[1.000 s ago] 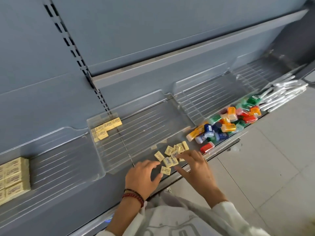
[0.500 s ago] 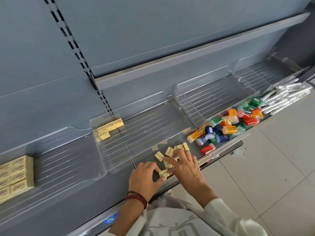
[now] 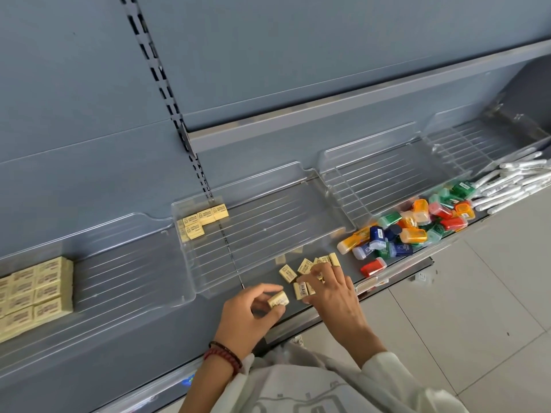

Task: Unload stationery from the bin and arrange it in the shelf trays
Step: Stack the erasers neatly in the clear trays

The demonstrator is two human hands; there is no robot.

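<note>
Several small cream erasers (image 3: 307, 268) lie loose on the grey shelf in front of a clear tray (image 3: 268, 234). My left hand (image 3: 250, 314) pinches one cream eraser (image 3: 278, 299) between thumb and fingers, just off the shelf. My right hand (image 3: 331, 290) lies flat over the loose erasers with its fingers spread, touching them. A few erasers (image 3: 202, 220) sit lined up in the tray's back left corner.
A clear tray at the left holds a block of stacked erasers (image 3: 35, 290). To the right lie a heap of coloured sharpeners (image 3: 411, 231) and white pens (image 3: 507, 183), in front of two more clear trays (image 3: 372, 180). A grey upper shelf (image 3: 328, 114) overhangs.
My left hand has picked one eraser out of the loose pile and drawn it slightly toward me. My right hand has slid left over the pile.
</note>
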